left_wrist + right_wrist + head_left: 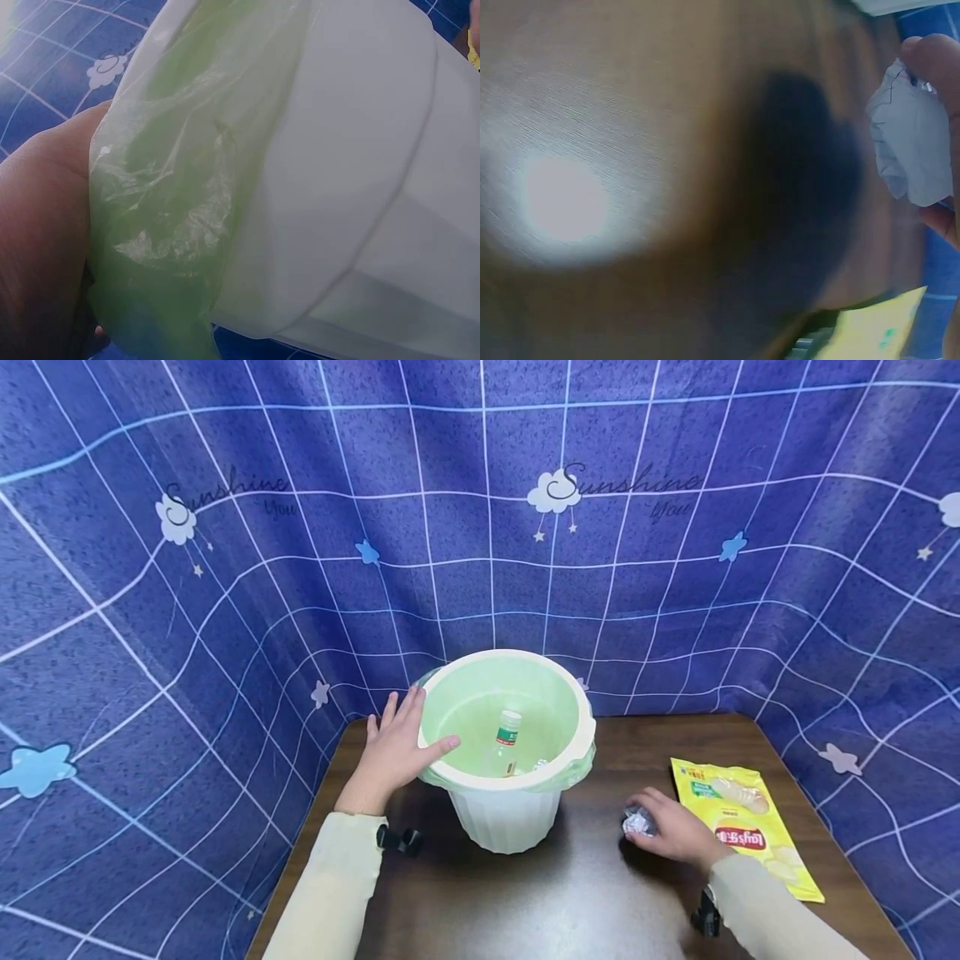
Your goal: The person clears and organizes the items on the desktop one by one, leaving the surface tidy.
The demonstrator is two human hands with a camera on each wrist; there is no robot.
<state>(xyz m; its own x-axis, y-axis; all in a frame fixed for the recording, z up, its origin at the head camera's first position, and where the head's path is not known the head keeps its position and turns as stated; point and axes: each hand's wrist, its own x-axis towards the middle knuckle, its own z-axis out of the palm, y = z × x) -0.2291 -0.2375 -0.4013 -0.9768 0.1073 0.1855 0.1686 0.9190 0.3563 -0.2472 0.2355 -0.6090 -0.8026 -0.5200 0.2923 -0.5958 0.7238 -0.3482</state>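
A white trash bin (501, 814) with a thin green plastic liner (176, 225) folded over its rim stands at the back of the table. My left hand (396, 742) rests against the bin's left rim with fingers spread and the thumb reaching over the edge. Inside the bin leans a clear bottle (507, 739) with a white cap and a green and red label. To the right of the bin, my right hand (671, 827) grips a crumpled paper ball (911, 139) between thumb and fingers, low over the table. The palm side is partly hidden.
A yellow chip bag (742, 818) lies flat near the table's right edge, beside my right hand. The brown wooden table (600, 910) reflects a bright spot of light. Blue patterned curtains (480, 527) enclose the table at the back and sides.
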